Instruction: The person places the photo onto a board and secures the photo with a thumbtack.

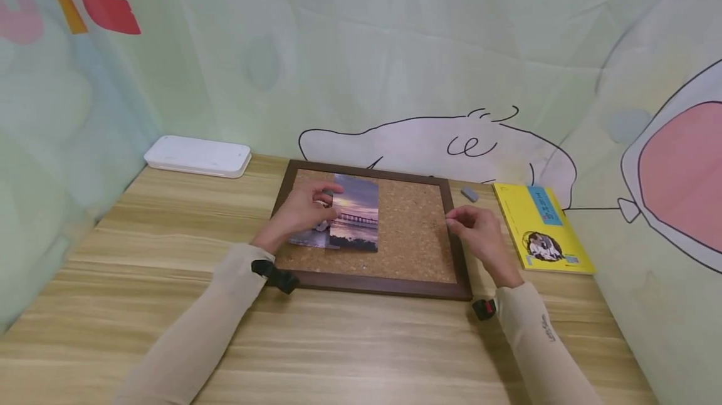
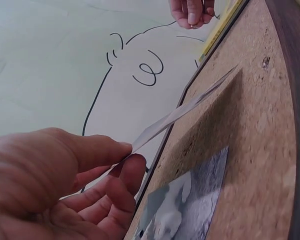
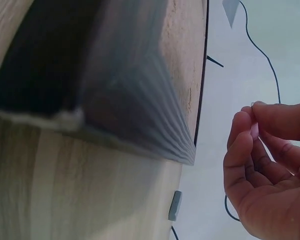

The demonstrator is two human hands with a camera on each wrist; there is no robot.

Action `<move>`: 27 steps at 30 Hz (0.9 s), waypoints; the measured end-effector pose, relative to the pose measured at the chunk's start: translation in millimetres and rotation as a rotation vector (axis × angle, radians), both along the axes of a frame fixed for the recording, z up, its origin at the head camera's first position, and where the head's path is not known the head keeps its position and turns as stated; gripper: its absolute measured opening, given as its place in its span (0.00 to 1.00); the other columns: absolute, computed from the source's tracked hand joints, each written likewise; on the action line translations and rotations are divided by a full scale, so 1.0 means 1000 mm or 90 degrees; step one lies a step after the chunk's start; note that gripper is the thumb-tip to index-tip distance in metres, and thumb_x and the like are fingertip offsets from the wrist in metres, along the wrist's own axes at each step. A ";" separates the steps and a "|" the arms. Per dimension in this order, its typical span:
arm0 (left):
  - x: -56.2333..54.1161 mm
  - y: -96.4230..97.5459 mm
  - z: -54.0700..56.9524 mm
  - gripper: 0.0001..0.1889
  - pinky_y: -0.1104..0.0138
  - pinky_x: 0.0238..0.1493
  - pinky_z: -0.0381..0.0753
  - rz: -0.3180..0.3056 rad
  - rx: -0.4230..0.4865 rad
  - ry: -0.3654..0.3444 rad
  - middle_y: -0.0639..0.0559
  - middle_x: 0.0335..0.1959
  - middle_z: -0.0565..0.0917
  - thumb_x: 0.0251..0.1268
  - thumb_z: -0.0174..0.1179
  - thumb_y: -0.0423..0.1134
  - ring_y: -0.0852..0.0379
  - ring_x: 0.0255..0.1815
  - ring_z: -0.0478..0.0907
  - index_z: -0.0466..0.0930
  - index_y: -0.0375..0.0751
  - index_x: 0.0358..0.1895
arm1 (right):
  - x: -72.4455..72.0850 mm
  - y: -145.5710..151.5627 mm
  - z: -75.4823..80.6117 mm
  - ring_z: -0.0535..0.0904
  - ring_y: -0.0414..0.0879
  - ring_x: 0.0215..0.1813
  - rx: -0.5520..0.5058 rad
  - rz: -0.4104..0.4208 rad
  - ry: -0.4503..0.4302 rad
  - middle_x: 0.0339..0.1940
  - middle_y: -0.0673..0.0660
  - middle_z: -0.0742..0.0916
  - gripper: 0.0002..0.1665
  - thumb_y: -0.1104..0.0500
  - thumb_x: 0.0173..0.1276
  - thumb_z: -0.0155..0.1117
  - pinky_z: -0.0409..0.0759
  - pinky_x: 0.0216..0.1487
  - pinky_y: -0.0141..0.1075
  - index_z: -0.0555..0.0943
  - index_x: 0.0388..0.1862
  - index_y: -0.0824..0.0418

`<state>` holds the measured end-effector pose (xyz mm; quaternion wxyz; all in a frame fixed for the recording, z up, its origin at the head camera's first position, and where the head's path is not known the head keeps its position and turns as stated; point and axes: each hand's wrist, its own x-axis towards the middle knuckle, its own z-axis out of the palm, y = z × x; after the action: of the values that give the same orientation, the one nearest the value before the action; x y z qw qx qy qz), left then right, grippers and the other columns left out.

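Note:
My left hand [image 1: 298, 212] pinches the left edge of a photo [image 1: 358, 204] of a bridge at sunset between thumb and fingers. In the left wrist view the photo slants up off the cork board [image 1: 414, 229], its far end close over the cork. Partly behind it, a second photo [image 2: 182, 200] with a white figure lies flat on the board. My right hand [image 1: 481, 232] is raised over the board's right frame, thumb and fingertips pinching a small pale, clear thing [image 3: 255, 131]. Most of that thing is hidden by the fingers, so I cannot tell its kind.
The board's brown wooden frame [image 1: 372, 284] rests on the wood-grain table [image 1: 361, 342]. A small grey block [image 1: 469, 194] and a yellow book [image 1: 544, 229] lie to its right. At the back left sits a white case [image 1: 197, 155]. A printed cloth [image 1: 395, 66] hangs behind.

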<state>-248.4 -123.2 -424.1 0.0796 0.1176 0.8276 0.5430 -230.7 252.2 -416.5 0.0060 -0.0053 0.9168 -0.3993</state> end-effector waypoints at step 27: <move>-0.008 0.037 -0.009 0.26 0.71 0.37 0.81 -0.003 0.011 -0.012 0.37 0.48 0.88 0.66 0.69 0.29 0.62 0.29 0.82 0.81 0.37 0.68 | -0.011 -0.006 0.002 0.83 0.49 0.48 -0.091 0.010 -0.083 0.49 0.59 0.89 0.15 0.56 0.81 0.65 0.83 0.50 0.35 0.85 0.57 0.64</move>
<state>-256.2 -86.2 -433.1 0.0878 0.1153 0.8219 0.5508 -241.9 246.4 -414.2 0.0689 0.0131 0.8837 -0.4628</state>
